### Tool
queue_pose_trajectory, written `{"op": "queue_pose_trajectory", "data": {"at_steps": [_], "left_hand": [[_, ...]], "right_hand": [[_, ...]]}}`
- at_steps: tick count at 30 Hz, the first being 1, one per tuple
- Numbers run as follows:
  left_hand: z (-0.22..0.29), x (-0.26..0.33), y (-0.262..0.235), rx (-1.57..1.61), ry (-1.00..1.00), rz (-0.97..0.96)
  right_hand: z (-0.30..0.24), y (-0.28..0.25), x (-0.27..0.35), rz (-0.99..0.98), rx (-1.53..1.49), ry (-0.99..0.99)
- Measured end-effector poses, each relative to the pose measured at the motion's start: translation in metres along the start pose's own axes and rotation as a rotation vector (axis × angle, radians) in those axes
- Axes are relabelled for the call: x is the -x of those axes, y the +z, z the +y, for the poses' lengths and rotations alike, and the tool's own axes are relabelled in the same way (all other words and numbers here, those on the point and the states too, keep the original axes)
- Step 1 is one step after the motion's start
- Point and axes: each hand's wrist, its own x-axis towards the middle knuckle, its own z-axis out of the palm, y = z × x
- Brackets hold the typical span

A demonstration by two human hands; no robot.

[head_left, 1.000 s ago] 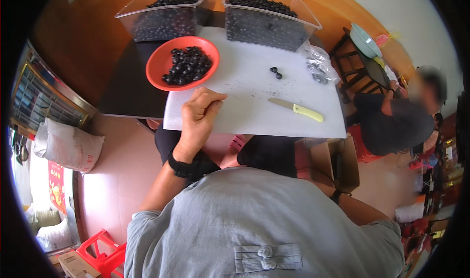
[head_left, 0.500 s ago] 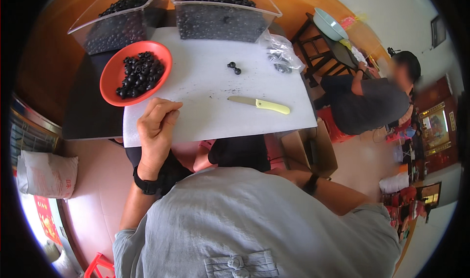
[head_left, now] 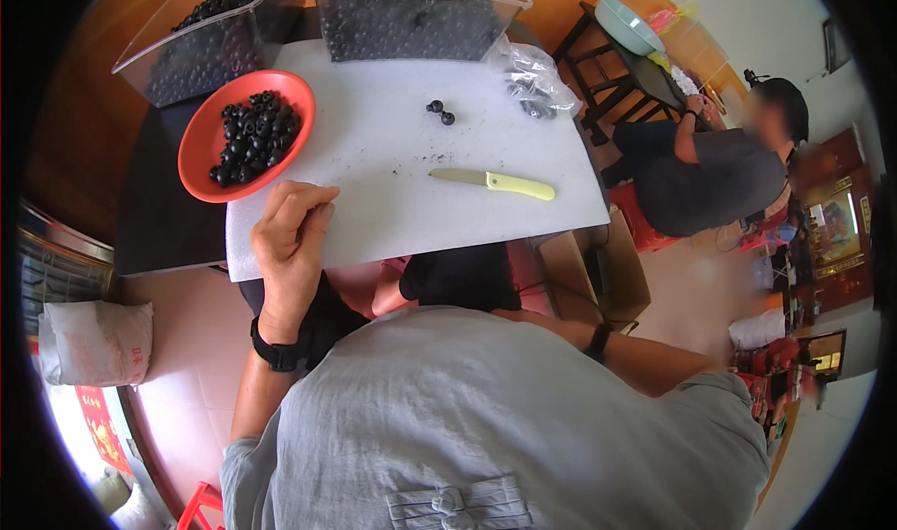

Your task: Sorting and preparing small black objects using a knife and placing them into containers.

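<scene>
My left hand (head_left: pixel 288 240) is over the near left edge of the white board (head_left: pixel 374 212), its fingers curled in and nothing showing in them. Just beyond it, an orange-red bowl (head_left: pixel 192 164) holds a heap of small round black beads (head_left: pixel 252 142), some with visible holes. A folding knife (head_left: pixel 495 182) with a pale yellow handle lies unfolded on the board, blade toward the left. Farther back on the board sit a few loose black beads (head_left: pixel 439 112), with dark crumbs scattered nearby. My right forearm reaches toward my lap, and the hand itself is hidden behind my shirt.
Two clear plastic bins, one at left (head_left: pixel 201 58) and one at centre (head_left: pixel 411 30), stand full of black beads at the back. A crumpled clear bag (head_left: pixel 537 82) lies at the board's right. Beyond, a person (head_left: pixel 715 175) sits by a dark bench. Cardboard boxes (head_left: pixel 598 273) stand below.
The view has shifted slightly, so the board, bowl and bins appear a little higher and farther left. My left hand keeps its curled shape near the bowl.
</scene>
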Motion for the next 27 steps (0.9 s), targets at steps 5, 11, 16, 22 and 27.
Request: {"op": "queue_pose_trajectory", "data": {"at_steps": [5, 11, 16, 22, 27], "left_hand": [[0.002, -0.001, 0.002, -0.022, 0.004, 0.012], [0.003, -0.002, 0.002, -0.035, 0.000, 0.008], [0.000, 0.001, 0.000, -0.025, 0.004, 0.018], [-0.003, 0.000, 0.000, -0.012, -0.016, 0.008], [0.000, -0.003, -0.002, -0.046, -0.015, -0.001]], "right_hand": [[0.029, 0.022, -0.026, 0.112, 0.562, 0.090], [0.033, 0.018, -0.026, 0.356, 0.518, -0.115], [0.012, 0.001, -0.024, 0.369, 0.631, -0.323], [-0.029, -0.049, 0.027, 0.218, 0.627, 0.112], [-0.002, -0.086, 0.046, 0.355, 0.854, -0.001]]}}
